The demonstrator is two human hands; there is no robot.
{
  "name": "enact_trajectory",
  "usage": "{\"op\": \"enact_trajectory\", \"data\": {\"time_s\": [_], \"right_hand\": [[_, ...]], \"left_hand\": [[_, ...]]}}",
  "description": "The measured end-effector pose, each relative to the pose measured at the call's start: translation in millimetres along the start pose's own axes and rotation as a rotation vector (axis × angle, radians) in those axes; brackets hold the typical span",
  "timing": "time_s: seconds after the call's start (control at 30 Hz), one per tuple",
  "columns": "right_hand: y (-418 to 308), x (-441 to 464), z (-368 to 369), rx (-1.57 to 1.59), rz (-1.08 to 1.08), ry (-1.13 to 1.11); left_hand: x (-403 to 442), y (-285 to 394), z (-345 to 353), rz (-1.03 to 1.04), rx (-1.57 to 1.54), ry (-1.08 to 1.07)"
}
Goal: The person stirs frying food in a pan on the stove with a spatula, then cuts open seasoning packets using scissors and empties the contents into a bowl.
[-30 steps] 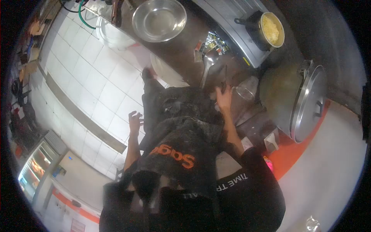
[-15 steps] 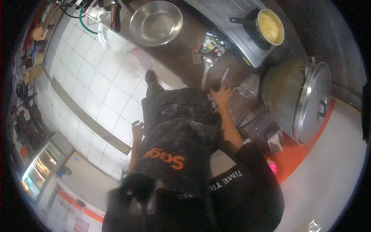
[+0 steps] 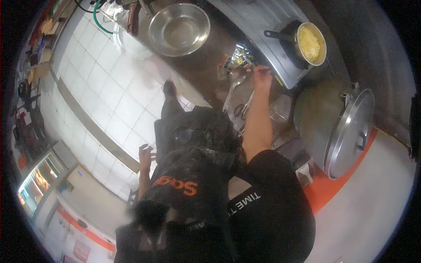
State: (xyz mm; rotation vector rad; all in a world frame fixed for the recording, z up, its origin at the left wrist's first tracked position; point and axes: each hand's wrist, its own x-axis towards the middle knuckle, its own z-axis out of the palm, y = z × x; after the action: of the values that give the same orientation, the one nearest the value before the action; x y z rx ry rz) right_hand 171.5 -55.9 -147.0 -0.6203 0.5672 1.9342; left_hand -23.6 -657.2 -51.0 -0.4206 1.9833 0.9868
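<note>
My left hand (image 3: pixel 146 154) hangs beside the apron over the floor, fingers apart and holding nothing. Stretched forward over the dark counter, my right hand (image 3: pixel 262 77) is just right of the ladle's bowl and the shiny packets (image 3: pixel 241 57). Its fingers are blurred, and whether they hold anything is unclear. The metal ladle (image 3: pixel 237 76) lies with its handle toward me. Nearer my body are scissors (image 3: pixel 240 110), partly beside my right forearm. A clear plastic item (image 3: pixel 280 107) rests to the right of that forearm.
A steel bowl (image 3: pixel 179 30) sits at the counter's far left. On the stove (image 3: pixel 280 57) stands a pan of yellow food (image 3: pixel 310 44). A large lidded pot (image 3: pixel 318 118) occupies the right side. A white bucket (image 3: pixel 127 41) is on the tiled floor beyond the counter edge.
My right hand has moved forward from beside the scissors to near the packets and ladle, and the scissors now show. My left hand stays low at my side, fingers still apart.
</note>
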Motion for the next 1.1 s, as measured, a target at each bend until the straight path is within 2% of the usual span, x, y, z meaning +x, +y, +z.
{"op": "enact_trajectory", "data": {"time_s": [0.07,0.13,0.17,0.27,0.33,0.47,0.63,0.87,0.93,1.1], "right_hand": [[-8,6,-3,0.061,0.03,-0.024],[-24,31,-8,-0.041,0.018,0.169],[-26,37,-8,-0.053,0.026,0.173],[-21,33,-6,-0.204,-0.06,0.265],[-13,26,1,-0.437,-0.199,0.381],[-8,28,-1,-0.598,-0.205,0.358],[4,13,2,-0.702,-0.357,0.355],[1,-13,9,-0.782,-0.242,0.416],[-18,-9,-2,-0.856,-0.114,0.284],[-10,-23,3,-0.923,-0.169,0.404]], "left_hand": [[-6,-3,-2,-0.008,0.029,0.024],[-12,-2,2,-0.038,0.013,0.035],[-14,-4,5,-0.061,0.005,0.041],[-17,-16,10,-0.04,-0.014,0.039],[-13,-27,13,-0.046,-0.021,0.026],[-19,-29,15,-0.025,-0.054,0.016],[-24,-26,11,-0.055,-0.011,0.047],[-19,-39,4,-0.079,-0.021,0.032],[-15,-39,8,-0.082,-0.004,0.025],[1,-47,16,0.012,0.036,0.02]]}}
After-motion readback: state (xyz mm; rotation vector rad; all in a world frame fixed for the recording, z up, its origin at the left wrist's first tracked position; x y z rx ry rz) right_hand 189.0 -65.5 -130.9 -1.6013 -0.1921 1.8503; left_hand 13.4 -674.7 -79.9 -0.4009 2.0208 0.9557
